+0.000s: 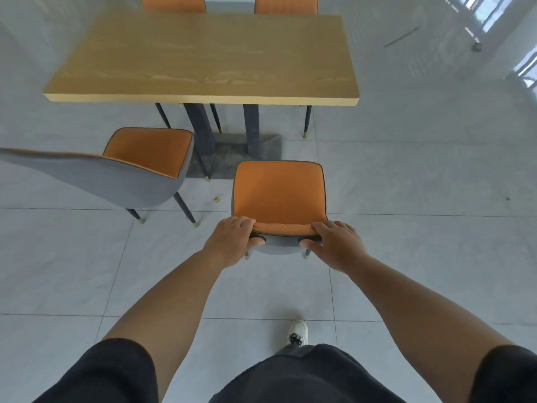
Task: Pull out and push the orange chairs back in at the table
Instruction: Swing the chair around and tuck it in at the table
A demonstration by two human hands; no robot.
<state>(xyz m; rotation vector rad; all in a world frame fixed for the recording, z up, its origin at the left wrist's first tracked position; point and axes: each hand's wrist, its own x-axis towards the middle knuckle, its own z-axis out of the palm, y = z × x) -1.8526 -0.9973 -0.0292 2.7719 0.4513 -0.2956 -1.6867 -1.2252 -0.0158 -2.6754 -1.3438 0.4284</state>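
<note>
Both of a person's hands are gripping the top edge of an orange chair's [279,193] backrest at the centre of the frame: the left hand [231,238] is wrapping the rail's left corner, the right hand [334,242] its right corner, fingers curling over the orange front while the thumbs are pressing against the grey back shell. The chair is standing clear of the wooden table [200,56], its seat facing the tabletop's near edge, with bare floor showing between the two. A second orange chair [145,149] is sitting at middle left, also pulled out and angled, its grey back spreading toward the left edge. Two more orange chair backs are showing at the top of the frame, behind the table's far side: one at upper left [173,2], one at upper centre [286,4]. That is making four chairs in view and one table. A white sneaker [297,333] is stepping on the grey tiled floor [421,257] at lower centre. A small tan scrap [216,199] is lying on a tile between the two near chairs. No readable writing or brand marks are showing anywhere.
</note>
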